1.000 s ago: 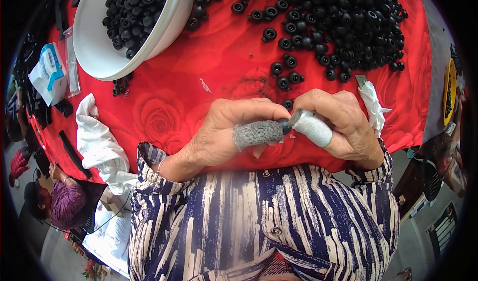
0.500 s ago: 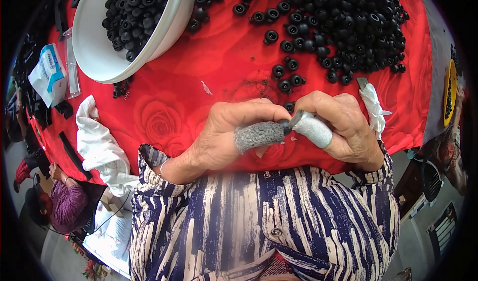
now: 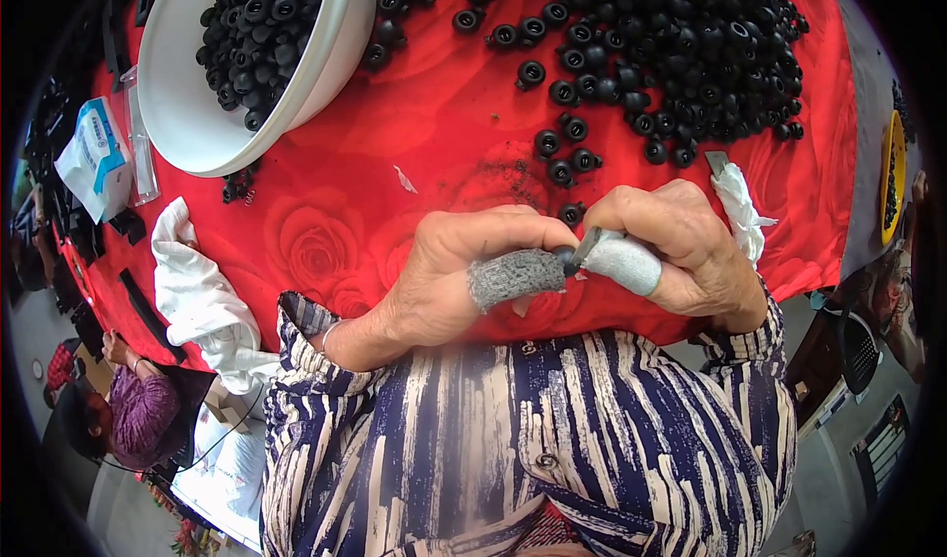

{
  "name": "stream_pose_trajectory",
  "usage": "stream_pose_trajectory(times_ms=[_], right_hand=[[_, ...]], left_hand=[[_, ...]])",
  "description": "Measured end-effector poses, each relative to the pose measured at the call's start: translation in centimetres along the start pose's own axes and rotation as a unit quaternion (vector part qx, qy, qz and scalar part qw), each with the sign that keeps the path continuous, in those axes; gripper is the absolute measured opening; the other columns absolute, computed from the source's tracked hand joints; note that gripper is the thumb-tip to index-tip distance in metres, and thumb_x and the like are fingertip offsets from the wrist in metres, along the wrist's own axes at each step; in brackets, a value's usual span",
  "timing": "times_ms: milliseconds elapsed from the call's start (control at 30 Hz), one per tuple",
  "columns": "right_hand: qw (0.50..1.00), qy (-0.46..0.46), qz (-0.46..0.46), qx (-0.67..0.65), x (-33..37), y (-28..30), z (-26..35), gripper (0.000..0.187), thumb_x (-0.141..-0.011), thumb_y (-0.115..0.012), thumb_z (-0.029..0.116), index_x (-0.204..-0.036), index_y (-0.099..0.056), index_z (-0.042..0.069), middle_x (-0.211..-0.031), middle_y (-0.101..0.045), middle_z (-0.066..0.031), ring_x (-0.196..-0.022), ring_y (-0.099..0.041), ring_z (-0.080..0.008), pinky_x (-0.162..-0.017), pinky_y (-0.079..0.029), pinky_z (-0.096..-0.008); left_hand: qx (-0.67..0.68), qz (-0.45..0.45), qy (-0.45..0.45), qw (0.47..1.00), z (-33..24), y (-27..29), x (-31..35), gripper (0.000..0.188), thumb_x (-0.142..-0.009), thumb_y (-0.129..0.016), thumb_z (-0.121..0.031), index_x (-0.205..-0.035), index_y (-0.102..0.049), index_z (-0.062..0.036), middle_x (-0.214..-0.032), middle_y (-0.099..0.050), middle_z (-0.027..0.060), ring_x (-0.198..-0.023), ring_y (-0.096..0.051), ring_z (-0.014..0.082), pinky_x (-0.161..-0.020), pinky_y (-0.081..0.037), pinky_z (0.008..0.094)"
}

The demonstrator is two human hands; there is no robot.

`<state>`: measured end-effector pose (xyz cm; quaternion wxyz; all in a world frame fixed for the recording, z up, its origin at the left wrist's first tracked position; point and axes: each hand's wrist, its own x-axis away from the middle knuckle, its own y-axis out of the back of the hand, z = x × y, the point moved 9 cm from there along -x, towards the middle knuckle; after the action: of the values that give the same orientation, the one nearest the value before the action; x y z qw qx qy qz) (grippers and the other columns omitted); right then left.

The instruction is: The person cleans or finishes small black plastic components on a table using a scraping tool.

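Note:
Over the front of the red cloth my two hands meet. My left hand (image 3: pixel 439 276), its thumb in a grey knitted sleeve, pinches a small round black rubber-like part (image 3: pixel 566 255); fingers cover most of it. My right hand (image 3: pixel 691 251), with a pale sleeve around its thumb, grips a short metal blade (image 3: pixel 586 248) between thumb and forefinger. The blade's edge is against or right beside the black part; exact contact is hard to make out. Just beyond the fingertips lies a similar black part (image 3: pixel 571 214) with a ringed opening.
A large heap of black parts (image 3: pixel 691 54) covers the back right. At the back left, a white bowl (image 3: pixel 350 49) holds more. A white cloth (image 3: pixel 202 300) lies left, and a second blade with a white-wrapped handle (image 3: pixel 740 202) lies right. Another person (image 3: pixel 143 414) sits far left.
The blade has tilted and slid slightly down along the black part. Both hands keep their grips, and the whole view has shifted a little.

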<state>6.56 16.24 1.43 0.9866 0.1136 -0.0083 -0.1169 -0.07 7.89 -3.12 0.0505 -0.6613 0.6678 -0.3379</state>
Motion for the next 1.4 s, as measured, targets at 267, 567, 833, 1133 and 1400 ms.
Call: stream_pose_trajectory(times_ms=[267, 567, 833, 1133, 1400], right_hand=[[0.974, 0.048, 0.211, 0.066, 1.0, -4.5, 0.9, 0.008, -0.082, -0.059, 0.017, -0.083, -0.058, 0.009, -0.058, -0.053, -0.0056, -0.046, -0.053, -0.0237, -0.043, -0.04, -0.0343], [0.987, 0.125, -0.076, -0.064, 0.5, 0.9, 1.9, 0.03, -0.071, -0.067, 0.009, -0.099, -0.06, -0.003, -0.073, -0.061, -0.0106, -0.058, -0.06, -0.0225, -0.052, -0.044, -0.0306], [0.955, 0.182, -0.104, 0.21, 0.4, -0.4, 3.9, 0.049, -0.074, -0.068, 0.019, -0.115, -0.054, -0.004, -0.057, -0.05, 0.0004, -0.044, -0.046, -0.0097, -0.041, -0.028, -0.0267], [0.945, 0.196, -0.108, 0.238, 0.9, -0.5, 4.5, 0.056, -0.066, -0.073, 0.017, -0.116, -0.054, -0.002, -0.061, -0.057, 0.002, -0.047, -0.05, -0.0083, -0.042, -0.03, -0.0247], [0.96, 0.21, -0.087, 0.164, 1.5, -0.5, 4.6, 0.032, -0.072, -0.069, 0.015, -0.099, -0.059, 0.0, -0.062, -0.056, -0.0011, -0.049, -0.053, -0.0123, -0.043, -0.033, -0.0272]], left_hand=[[0.14, -0.063, 0.012, 0.988, 0.0, 0.6, -0.2, 0.021, -0.084, -0.06, -0.007, -0.103, -0.061, 0.0011, -0.079, -0.061, 0.0061, -0.062, -0.057, 0.0099, -0.054, -0.047, 0.0207], [0.16, -0.049, -0.006, 0.986, 0.2, 0.7, -0.2, 0.025, -0.086, -0.057, -0.011, -0.108, -0.058, 0.0024, -0.079, -0.061, 0.0091, -0.062, -0.057, 0.012, -0.051, -0.047, 0.0215], [0.138, -0.047, -0.027, 0.989, 0.1, 1.0, -0.4, 0.026, -0.087, -0.056, -0.01, -0.11, -0.057, 0.0022, -0.08, -0.061, 0.0088, -0.062, -0.057, 0.012, -0.052, -0.048, 0.0226], [0.16, -0.049, -0.023, 0.986, 0.6, 0.5, -0.4, 0.026, -0.087, -0.056, -0.01, -0.11, -0.057, 0.0019, -0.081, -0.061, 0.0084, -0.065, -0.057, 0.0118, -0.053, -0.048, 0.0223], [0.192, -0.07, -0.028, 0.978, 0.4, 0.8, -0.5, 0.025, -0.086, -0.057, -0.01, -0.108, -0.058, 0.0024, -0.082, -0.06, 0.0076, -0.065, -0.057, 0.0106, -0.052, -0.047, 0.0216]])
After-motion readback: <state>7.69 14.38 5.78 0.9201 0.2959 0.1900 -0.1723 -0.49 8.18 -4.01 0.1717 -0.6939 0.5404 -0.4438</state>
